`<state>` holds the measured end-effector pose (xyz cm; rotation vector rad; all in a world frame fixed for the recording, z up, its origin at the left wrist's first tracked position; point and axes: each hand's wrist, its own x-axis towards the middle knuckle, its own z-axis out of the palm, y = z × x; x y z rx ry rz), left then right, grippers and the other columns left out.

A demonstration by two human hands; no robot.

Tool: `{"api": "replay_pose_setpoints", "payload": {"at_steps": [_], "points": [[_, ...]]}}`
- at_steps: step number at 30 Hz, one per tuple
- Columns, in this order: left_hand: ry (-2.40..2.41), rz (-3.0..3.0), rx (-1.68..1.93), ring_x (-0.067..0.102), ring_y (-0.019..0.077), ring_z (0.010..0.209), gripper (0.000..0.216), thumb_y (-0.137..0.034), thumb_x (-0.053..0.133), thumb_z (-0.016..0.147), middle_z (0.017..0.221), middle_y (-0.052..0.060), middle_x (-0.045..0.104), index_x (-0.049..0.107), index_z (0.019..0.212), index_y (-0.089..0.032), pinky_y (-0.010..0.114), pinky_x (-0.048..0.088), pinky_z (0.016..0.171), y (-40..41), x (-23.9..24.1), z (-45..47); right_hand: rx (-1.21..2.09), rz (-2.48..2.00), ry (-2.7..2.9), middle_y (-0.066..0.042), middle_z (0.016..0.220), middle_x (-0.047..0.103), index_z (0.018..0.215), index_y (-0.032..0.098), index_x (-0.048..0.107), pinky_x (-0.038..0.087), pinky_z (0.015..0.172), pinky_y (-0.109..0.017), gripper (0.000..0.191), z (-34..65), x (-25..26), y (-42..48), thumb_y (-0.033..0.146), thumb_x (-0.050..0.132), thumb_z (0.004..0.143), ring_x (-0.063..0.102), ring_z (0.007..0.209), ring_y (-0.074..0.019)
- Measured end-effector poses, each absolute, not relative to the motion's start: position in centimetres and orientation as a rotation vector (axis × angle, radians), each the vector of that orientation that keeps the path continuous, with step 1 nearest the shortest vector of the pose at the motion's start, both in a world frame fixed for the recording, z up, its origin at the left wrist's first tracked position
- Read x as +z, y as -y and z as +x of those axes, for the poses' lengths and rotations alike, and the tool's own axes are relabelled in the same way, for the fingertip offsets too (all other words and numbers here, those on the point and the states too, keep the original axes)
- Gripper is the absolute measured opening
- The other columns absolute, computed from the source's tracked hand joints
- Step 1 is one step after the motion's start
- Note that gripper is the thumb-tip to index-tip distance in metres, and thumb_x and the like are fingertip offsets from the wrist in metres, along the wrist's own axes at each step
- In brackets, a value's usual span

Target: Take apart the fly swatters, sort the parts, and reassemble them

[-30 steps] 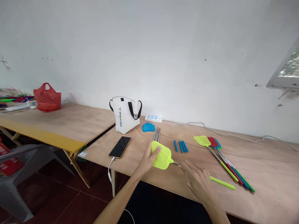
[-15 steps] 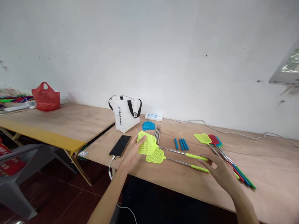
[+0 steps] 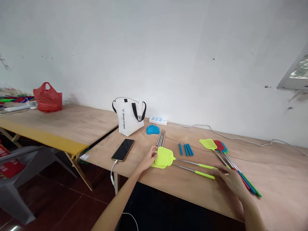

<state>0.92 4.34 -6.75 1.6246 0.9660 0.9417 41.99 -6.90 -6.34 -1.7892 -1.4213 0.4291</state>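
My left hand pinches the left edge of a yellow-green fly swatter's mesh head. At the other end, my right hand has its fingers closed round the tip of that swatter's handle. A second yellow-green fly swatter lies just below on the table, its head mostly covered by the first. Beyond my left hand lie several metal rods and a stack of blue swatter heads. Several blue handle tubes rest above the swatter shafts.
Finished-looking swatters in yellow, red, blue and green lie fanned at the right. A phone on a white cable lies at the left, near a white bag. A power strip sits by the wall; a red bag stands on another table.
The held swatter has come down and to the right, over the other swatter's head. My left hand moved right with it; my right hand moved slightly right and down.
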Motion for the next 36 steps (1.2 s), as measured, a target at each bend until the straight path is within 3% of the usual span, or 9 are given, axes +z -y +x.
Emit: {"api": "replay_pose_setpoints", "payload": {"at_steps": [5,8,15,22,28,36], "points": [[-1.148,1.882,0.857,0.067,0.0255,0.096,0.049,-0.024,0.058,0.085,0.116,0.011,0.064,0.049,0.132,-0.022,0.040,0.052,0.086,-4.6,-6.6,-0.9,0.462,-1.783,1.649,-0.006,0.075,0.074,0.086,0.021,0.078,0.053,0.070,-0.034,0.043,39.7,-6.2,6.4,0.060,0.061,0.079,0.067,0.077,-0.0273],[-1.172,1.904,0.894,0.067,0.0247,0.094,0.044,-0.026,0.058,0.085,0.111,0.010,0.066,0.053,0.128,-0.021,0.037,0.053,0.084,-4.9,-5.8,-2.0,0.454,-1.752,1.702,-0.007,0.087,0.077,0.091,0.021,0.077,0.054,0.075,-0.037,0.041,38.2,-5.8,6.1,0.054,0.055,0.083,0.067,0.081,-0.0280],[-1.410,2.056,1.015,0.064,0.0250,0.104,0.028,-0.027,0.052,0.092,0.113,0.010,0.067,0.057,0.118,-0.020,0.039,0.051,0.095,-5.4,-6.4,-2.2,0.384,-1.712,1.653,-0.009,0.104,0.077,0.095,0.022,0.076,0.052,0.092,-0.042,0.037,36.9,-7.0,5.1,0.044,0.047,0.085,0.068,0.101,-0.0297],[-1.566,2.427,0.746,0.044,0.0279,0.136,0.040,-0.025,0.038,0.099,0.144,0.010,0.052,0.049,0.138,-0.024,0.048,0.036,0.112,-4.5,-7.1,-1.3,0.283,-1.754,1.677,-0.010,0.091,0.073,0.087,0.023,0.073,0.053,0.079,-0.041,0.036,37.6,-8.0,4.6,0.045,0.044,0.086,0.067,0.084,-0.0276],[-1.564,2.475,0.680,0.045,0.0276,0.133,0.039,-0.035,0.032,0.104,0.144,0.008,0.053,0.053,0.134,-0.024,0.049,0.035,0.112,-4.7,-7.4,-1.3,0.198,-1.834,1.638,-0.010,0.087,0.069,0.086,0.022,0.072,0.052,0.077,-0.039,0.035,38.1,-9.1,4.3,0.048,0.049,0.084,0.065,0.081,-0.0258],[-1.587,2.464,0.662,0.043,0.0278,0.135,0.043,-0.024,0.035,0.098,0.146,0.010,0.051,0.047,0.139,-0.020,0.048,0.035,0.113,-4.6,-7.4,-1.2,0.116,-1.846,1.716,-0.008,0.090,0.068,0.084,0.023,0.070,0.049,0.080,-0.040,0.040,38.8,-9.7,4.5,0.052,0.042,0.089,0.065,0.084,-0.0256]]}}
